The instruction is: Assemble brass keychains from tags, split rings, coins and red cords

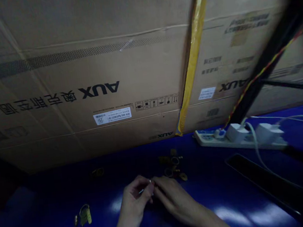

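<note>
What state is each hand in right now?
Left hand: pinching a small metal piece, too dark to identify.
Right hand: curled beside it; grip cannot be told.

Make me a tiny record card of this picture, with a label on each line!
Left hand: pinching a small shiny metal piece
Right hand: fingers meeting the same piece
Nearest pile: small brass rings and tags
Farther pile: yellow tag on a ring
Surface: blue worktop
Behind: cardboard AUX box
Plugged in: white power strip
</note>
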`<state>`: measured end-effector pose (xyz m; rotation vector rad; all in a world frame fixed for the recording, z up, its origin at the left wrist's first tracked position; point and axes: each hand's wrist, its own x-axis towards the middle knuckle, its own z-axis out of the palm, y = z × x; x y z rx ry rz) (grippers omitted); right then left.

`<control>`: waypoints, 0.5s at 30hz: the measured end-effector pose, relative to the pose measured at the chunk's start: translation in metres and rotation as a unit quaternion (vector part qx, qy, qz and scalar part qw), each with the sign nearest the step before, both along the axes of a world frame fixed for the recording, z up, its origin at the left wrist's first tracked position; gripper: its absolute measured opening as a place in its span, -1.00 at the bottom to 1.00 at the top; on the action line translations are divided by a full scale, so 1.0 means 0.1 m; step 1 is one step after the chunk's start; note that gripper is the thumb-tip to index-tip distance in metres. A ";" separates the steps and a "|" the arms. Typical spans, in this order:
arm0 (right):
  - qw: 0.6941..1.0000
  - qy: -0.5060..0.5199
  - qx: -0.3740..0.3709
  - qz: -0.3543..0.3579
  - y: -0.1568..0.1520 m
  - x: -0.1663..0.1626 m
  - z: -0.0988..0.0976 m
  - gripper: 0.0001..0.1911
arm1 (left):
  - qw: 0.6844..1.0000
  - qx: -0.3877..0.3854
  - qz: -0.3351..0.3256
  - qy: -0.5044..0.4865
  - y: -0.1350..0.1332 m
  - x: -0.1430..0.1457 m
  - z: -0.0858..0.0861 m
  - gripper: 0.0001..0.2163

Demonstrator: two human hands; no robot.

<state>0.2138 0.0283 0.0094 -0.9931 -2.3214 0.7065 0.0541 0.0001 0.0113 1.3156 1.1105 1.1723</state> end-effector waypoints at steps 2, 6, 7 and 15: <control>0.998 0.046 -0.046 -0.009 -0.03 -0.04 0.01 -0.69 | 0.999 0.029 0.017 0.011 -0.02 0.03 0.02 -0.77; 0.999 0.026 -0.025 -0.003 -0.01 -0.01 0.05 -0.69 | 0.996 0.028 0.070 0.042 -0.01 0.00 0.04 -0.71; 1.000 -0.009 0.007 -0.002 0.01 0.00 0.05 -0.73 | 0.997 0.007 0.068 0.043 0.01 -0.02 0.02 -0.69; 0.997 -0.069 0.035 -0.009 0.06 0.03 0.03 -0.77 | 0.997 -0.080 0.018 -0.011 0.08 -0.03 -0.12 -0.63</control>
